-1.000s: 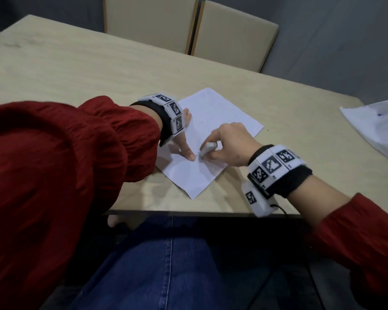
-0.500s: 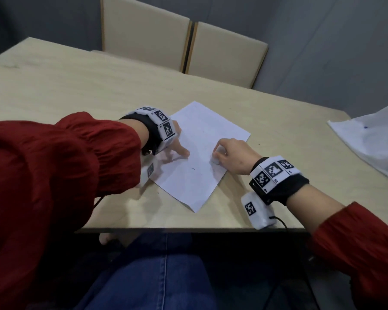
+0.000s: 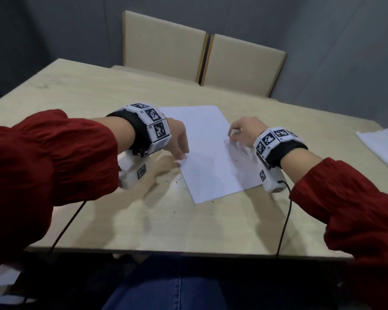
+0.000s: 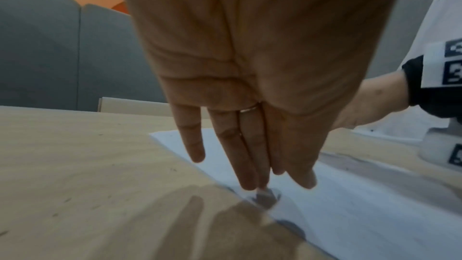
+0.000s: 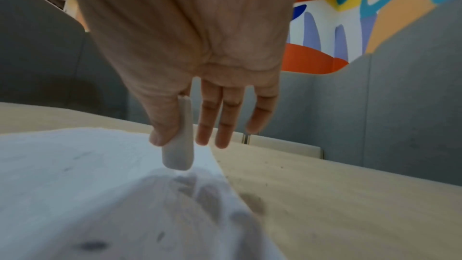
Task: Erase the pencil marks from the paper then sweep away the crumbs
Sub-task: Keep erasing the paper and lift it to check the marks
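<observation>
A white paper (image 3: 208, 151) lies on the wooden table (image 3: 94, 95) with faint grey smudges on it. My left hand (image 3: 180, 151) rests at the paper's left edge, its straight fingers (image 4: 250, 165) touching the sheet (image 4: 362, 215). At the right edge, my right hand (image 3: 238, 135) pinches a white eraser (image 3: 234, 132) between thumb and forefinger. In the right wrist view the eraser (image 5: 178, 145) hangs just above the paper (image 5: 75, 165) while the other fingers (image 5: 225, 122) stay straight. Dark crumbs (image 3: 166, 180) lie on the table left of the sheet, and more specks (image 5: 250, 177) to its right.
Two beige chairs (image 3: 166, 45) stand against the table's far side. A white sheet or bag (image 3: 383, 148) lies at the right edge. Black cables (image 3: 285, 220) from the wrist cameras trail over the front edge, above my blue-jeaned lap (image 3: 161, 294).
My right hand has carried the eraser from the middle of the paper to its right edge. My left fingers slid to the left edge. The head view has tilted up.
</observation>
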